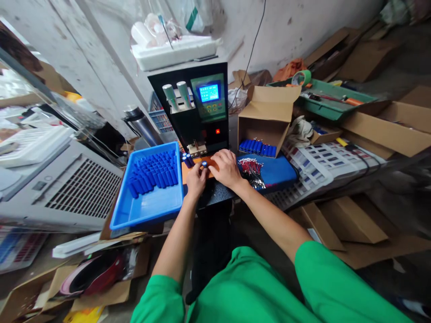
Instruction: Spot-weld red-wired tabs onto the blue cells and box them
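Left hand [196, 178] is at the front of the black welder machine [202, 107], fingers curled shut around a small blue battery cell [204, 164], held upright on the orange pad [188, 172] just below the machine's welding head [197, 149]. Right hand [227, 168] sits just beside it, palm down on the orange pad, fingers bent and close together; can't tell if it grips anything, fingertips are hidden. The two hands nearly touch at the cell.

Two more blue cells [186, 159] stand on the pad's back-left corner, just left of the held one.

Blue tray [148, 208] on the left edge of the tabletop, rows of blue cells [153, 172] filling its far half, near half bare.

Right of the hands: blue box [279, 172] with a pile of red-and-silver wired parts [252, 172] on its left side. Behind that, an open cardboard box [266, 121] lying on its side, a row of blue cells [257, 147] inside along its floor.

Machine screen [208, 93] is lit blue, red lamp [217, 131] on below it. White foam tray [175, 51] sits on top of the machine.

Green sleeves at the bottom of view.
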Demonstrator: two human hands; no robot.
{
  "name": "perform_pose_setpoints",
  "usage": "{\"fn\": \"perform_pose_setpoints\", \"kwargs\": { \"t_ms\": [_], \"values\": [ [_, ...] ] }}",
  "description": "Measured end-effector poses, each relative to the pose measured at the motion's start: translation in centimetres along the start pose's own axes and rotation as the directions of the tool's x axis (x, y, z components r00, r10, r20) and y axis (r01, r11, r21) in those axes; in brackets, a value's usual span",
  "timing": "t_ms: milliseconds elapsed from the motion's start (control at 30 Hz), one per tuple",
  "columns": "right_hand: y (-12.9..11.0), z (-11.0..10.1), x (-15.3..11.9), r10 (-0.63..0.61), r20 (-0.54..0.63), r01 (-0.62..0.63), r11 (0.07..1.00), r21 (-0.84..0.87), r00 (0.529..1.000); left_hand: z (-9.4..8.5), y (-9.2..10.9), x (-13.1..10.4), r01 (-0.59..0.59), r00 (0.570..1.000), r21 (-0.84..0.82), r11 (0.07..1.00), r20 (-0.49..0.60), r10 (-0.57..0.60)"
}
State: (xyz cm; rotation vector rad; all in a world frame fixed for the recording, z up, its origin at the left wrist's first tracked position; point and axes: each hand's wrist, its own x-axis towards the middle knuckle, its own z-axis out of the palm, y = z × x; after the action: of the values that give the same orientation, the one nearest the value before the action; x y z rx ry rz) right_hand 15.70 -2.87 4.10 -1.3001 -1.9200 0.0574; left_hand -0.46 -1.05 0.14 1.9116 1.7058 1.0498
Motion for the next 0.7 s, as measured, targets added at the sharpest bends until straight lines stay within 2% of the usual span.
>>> {"fn": "perform_pose_setpoints", "kwargs": {
  "t_ms": [100,233,333,400,467,533,600,700],
  "values": [
    [-0.3,0.6,0.5,-0.053,0.113,0.056,0.998,-0.027,0.992,0.1,-0.4,0.1,-0.052,0.999,0.03,0.998,0.009,0.052],
    [-0.9,1.6,1.2,-0.028,0.229,0.044,0.997,-0.067,0.973,0.2,-1.0,0.3,-0.094,0.996,0.054,0.994,0.004,0.094],
    [-1.1,1.7,1.5,0.016,0.248,0.012,0.994,-0.111,0.969,0.3,-1.1,0.5,-0.12,0.993,0.043,0.992,-0.017,0.121],
    [-0.5,1.4,1.8,0.02,0.211,0.002,0.994,-0.106,0.977,0.3,-1.0,0.7,-0.095,0.994,0.038,0.995,-0.048,0.097],
    [1.4,0.6,1.9,0.065,0.11,-0.054,0.994,-0.095,0.992,0.2,-0.8,0.9,-0.056,0.996,0.058,0.997,-0.063,0.059],
    [4.4,-0.9,1.8,0.126,-0.011,-0.126,0.988,-0.091,0.992,0.0,-0.4,1.2,-0.084,0.996,0.099,0.992,-0.026,0.087],
    [8.1,-2.9,1.3,0.185,-0.122,-0.198,0.975,-0.104,0.975,-0.1,0.0,1.3,-0.088,0.996,0.133,0.987,-0.022,0.091],
    [13.6,-5.4,0.2,0.262,-0.222,-0.302,0.937,-0.174,0.939,-0.1,0.5,1.3,-0.071,0.995,0.173,0.982,-0.057,0.082]
  ]
}}
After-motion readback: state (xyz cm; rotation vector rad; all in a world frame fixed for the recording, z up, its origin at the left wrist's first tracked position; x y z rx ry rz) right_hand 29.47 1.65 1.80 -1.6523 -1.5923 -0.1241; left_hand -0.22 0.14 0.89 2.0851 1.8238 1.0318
